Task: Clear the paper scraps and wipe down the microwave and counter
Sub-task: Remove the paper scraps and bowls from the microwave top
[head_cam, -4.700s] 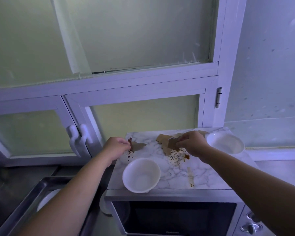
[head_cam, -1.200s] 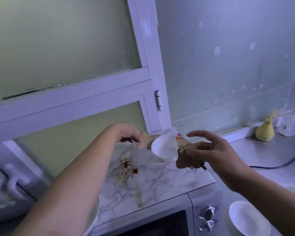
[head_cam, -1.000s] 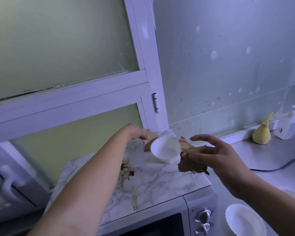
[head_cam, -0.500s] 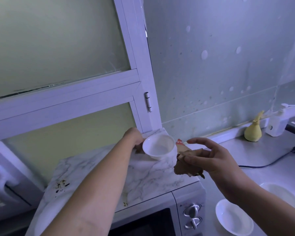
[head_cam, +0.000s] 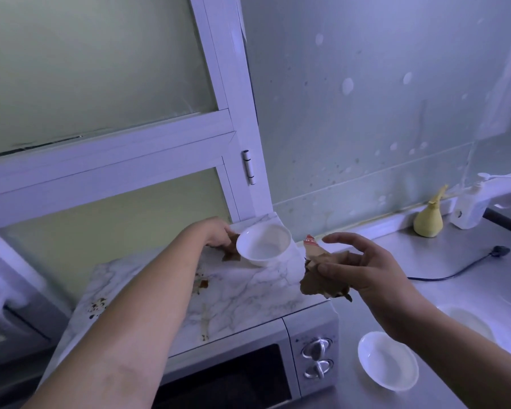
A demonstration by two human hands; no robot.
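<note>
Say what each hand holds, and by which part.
Right hand: crumpled paper scraps, pinched at their right side. Left hand: another scrap, by its upper end.

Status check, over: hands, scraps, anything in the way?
Right hand pinching paper scraps. Left hand gripping second scrap beside the white bowl. Stains on microwave top, not yet wiped.

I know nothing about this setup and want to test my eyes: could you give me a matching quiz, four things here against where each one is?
Things:
1 bunch of paper scraps
2 white bowl
3 shallow dish
4 pump bottle

Places:
A by the wall, far right
B in the right hand
C on the counter beside the microwave
D at the microwave top's far corner

Pairs: 1-B, 2-D, 3-C, 4-A
</note>
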